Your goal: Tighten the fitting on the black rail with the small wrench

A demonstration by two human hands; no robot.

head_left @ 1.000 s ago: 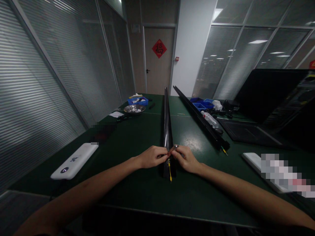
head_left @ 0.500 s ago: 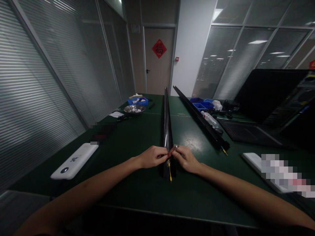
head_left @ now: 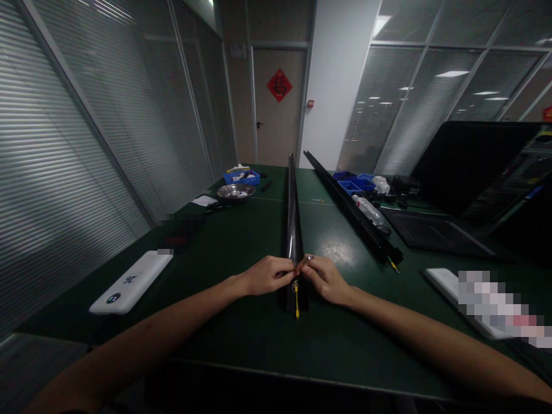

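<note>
A long black channel-shaped rail (head_left: pixel 294 224) lies on the green table, pointing away from me. At its near end a short yellow wire (head_left: pixel 297 302) hangs from a small metal fastening (head_left: pixel 295 284). My left hand (head_left: pixel 271 275) is closed over the rail from the left, thumb and fingers pinched together just above the fastening. From the right, my right hand (head_left: pixel 324 278), with a ring on one finger, is closed at the same spot, its fingertips meeting the left ones. Whatever small piece sits between the fingertips is hidden.
A second black rail (head_left: pixel 353 210) with a yellow-green wire (head_left: pixel 393 264) lies to the right. Beyond it are blue bins (head_left: pixel 360 183), a plastic bottle (head_left: pixel 368 210) and a laptop (head_left: pixel 444 230). A metal bowl (head_left: pixel 236 192) and white power bank (head_left: pixel 131 283) lie left.
The free lower end of the yellow wire has swung slightly left. Both hands keep the same place and pinch at the rail's near end.
</note>
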